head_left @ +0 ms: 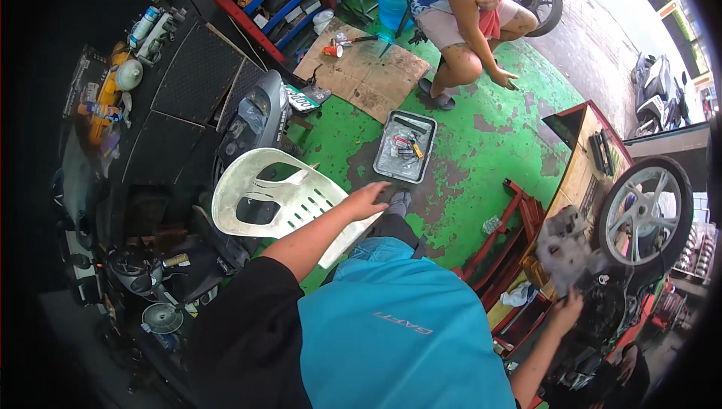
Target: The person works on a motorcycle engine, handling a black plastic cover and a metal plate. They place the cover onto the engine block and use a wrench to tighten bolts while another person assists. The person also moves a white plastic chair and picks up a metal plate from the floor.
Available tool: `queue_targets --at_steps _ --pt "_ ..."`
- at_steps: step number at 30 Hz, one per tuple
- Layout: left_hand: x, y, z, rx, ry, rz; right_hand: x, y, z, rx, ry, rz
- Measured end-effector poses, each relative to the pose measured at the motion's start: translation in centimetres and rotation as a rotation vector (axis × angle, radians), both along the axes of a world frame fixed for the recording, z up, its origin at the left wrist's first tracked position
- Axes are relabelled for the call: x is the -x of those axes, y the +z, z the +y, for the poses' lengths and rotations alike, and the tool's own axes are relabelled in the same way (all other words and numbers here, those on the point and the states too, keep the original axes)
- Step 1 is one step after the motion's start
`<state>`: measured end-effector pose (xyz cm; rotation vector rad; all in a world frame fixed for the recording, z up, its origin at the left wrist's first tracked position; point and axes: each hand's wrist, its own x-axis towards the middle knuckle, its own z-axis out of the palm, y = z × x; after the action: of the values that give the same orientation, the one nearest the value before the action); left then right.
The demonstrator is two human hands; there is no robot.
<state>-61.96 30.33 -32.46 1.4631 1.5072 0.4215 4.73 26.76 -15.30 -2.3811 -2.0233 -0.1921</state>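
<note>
Right hand (569, 311): clenched on the lower end of one grey metal engine part (564, 247), probably a casing, though motion blur leaves its exact form uncertain; the part is raised at the person's right, near a spoked wheel (641, 215) with black tyre and in front of a wood-topped, red-sided bench (575, 161). Left hand (366, 200): released, fingers extended, in view near the front edge of one white plastic armchair (289, 194) with slotted seat. Beyond it, on the worn green-painted floor (481, 153): one rectangular grey tray (389, 159), dark-rimmed, holding small mixed pieces, some red and yellow. Further off: one flattened cardboard sheet (376, 82), bearing a red cup (333, 51) lying on its side; one blue water jug (392, 3). Beside these, a seated co-worker (456, 21) in a blue sleeveless top and pale shorts, one arm lowered toward the floor.
</note>
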Motion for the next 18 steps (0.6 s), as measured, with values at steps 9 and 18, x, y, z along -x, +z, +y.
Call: queue_targets --at_steps 9,18 --pt "8.5 -1.8 -1.7 0.277 0.201 0.262 3.6 -5.2 -1.6 0.362 -0.263 -0.203" --pt "5.6 -0.9 -1.7 0.366 0.343 0.257 2.3 -1.6 1.7 0.610 -0.244 -0.229"
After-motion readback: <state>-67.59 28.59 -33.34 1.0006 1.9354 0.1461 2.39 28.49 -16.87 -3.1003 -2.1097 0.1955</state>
